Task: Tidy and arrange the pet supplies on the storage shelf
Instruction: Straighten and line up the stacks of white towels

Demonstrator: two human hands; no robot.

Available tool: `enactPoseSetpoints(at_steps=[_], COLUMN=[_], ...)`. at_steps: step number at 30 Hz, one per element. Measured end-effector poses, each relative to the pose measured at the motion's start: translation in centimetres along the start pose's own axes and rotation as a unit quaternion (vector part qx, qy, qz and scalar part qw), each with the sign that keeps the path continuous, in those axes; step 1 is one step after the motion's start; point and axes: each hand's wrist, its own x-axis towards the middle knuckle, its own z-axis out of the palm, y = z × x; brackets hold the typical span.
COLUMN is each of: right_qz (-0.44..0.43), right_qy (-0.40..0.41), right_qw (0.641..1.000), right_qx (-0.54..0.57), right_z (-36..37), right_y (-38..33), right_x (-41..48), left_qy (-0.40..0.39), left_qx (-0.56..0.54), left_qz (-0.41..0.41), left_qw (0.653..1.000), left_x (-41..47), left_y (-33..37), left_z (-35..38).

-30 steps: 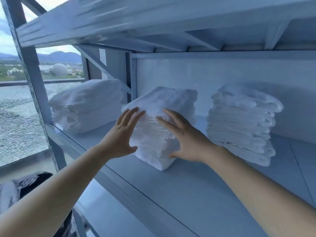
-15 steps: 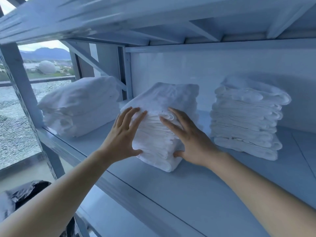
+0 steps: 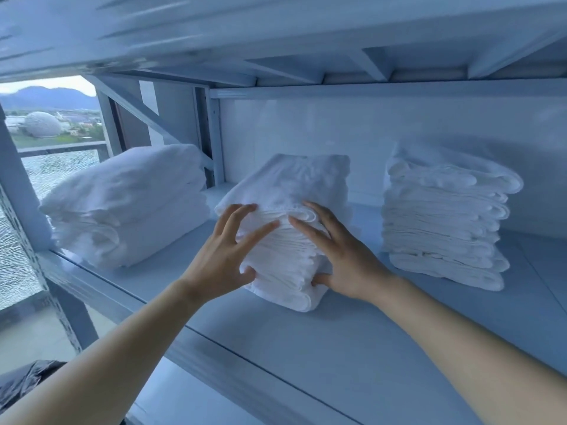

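Three stacks of folded white cloths stand on a pale blue metal shelf (image 3: pixel 352 348). The middle stack (image 3: pixel 294 185) sits turned at an angle, one corner toward me. My left hand (image 3: pixel 221 259) presses spread, straight fingers against its left front face, thumb low at the base. On the right front face lies my right hand (image 3: pixel 343 256), fingers flat and thumb tucked near the bottom edge. A bulkier left stack (image 3: pixel 125 204) lies near the shelf's left end. A tall right stack (image 3: pixel 441 216) stands by the back wall.
The shelf above (image 3: pixel 276 35) hangs low over the stacks. An upright post (image 3: pixel 18 191) marks the left front corner, with a window behind it. A dark bag (image 3: pixel 27 384) lies below left. Bare shelf surface stretches in front of the stacks.
Both hands have slid further onto the middle stack, fingers spreading and thumbs closing in at its base. My head has moved closer and tilted up a little.
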Motion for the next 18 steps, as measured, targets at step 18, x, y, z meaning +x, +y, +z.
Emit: enactPoseSetpoints(at_steps=[18], right_qz=[-0.095], right_qy=[0.006], right_qw=[0.995], right_qx=[0.039], right_z=[4.9], right_y=[-4.6], right_x=[6.5], left_qy=[-0.003], left_qx=[0.084], left_qz=[-0.047], left_qw=[0.995], left_x=[-5.5], left_y=[-6.3], left_z=[-4.8])
